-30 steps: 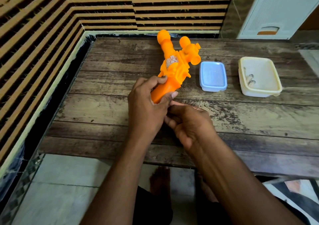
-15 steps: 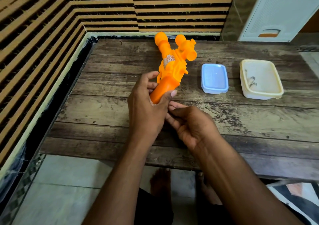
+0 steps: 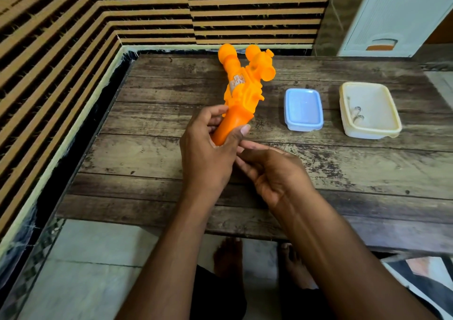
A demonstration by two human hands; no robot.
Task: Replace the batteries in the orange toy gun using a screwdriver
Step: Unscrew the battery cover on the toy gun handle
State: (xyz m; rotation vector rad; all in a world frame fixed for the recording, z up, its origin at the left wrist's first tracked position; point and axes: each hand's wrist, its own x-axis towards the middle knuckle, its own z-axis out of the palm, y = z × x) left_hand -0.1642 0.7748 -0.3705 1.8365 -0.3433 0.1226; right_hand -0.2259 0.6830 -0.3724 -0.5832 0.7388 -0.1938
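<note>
We see the bright orange plastic toy gun [image 3: 241, 91] held up over the worn dark wooden plank tabletop [image 3: 343, 167], its handle pointing down toward us and its rounded barrel ends tilted away toward 12 o'clock, near the far edge. Our left hand [image 3: 206, 155] wraps the handle, fingers curled round its left side and the thumb laid across the right, so this grip is closed firmly on the gun. Our right hand [image 3: 274, 172] sits just beside it at 4 o'clock from the handle's base, fingers half bent and reaching toward the butt; the fingertips [image 3: 241, 145] touch or nearly touch the left thumb, and we cannot tell whether this grip has anything in it, since the palm side is turned away. A worn pale sticker patch shows on the gun's body.

At 3 o'clock from the gun, a small light blue rectangular plastic lid [image 3: 303, 110] lies flat on the tabletop. Further toward 3 o'clock, apart from the lid, stands a cream rectangular plastic container [image 3: 372, 133] with a few small metal bits inside, too small to identify. A brown and black striped wall [image 3: 122, 13] runs along 9 to 12 o'clock, and a white plastic cabinet [image 3: 402, 17] stands at 1 o'clock
</note>
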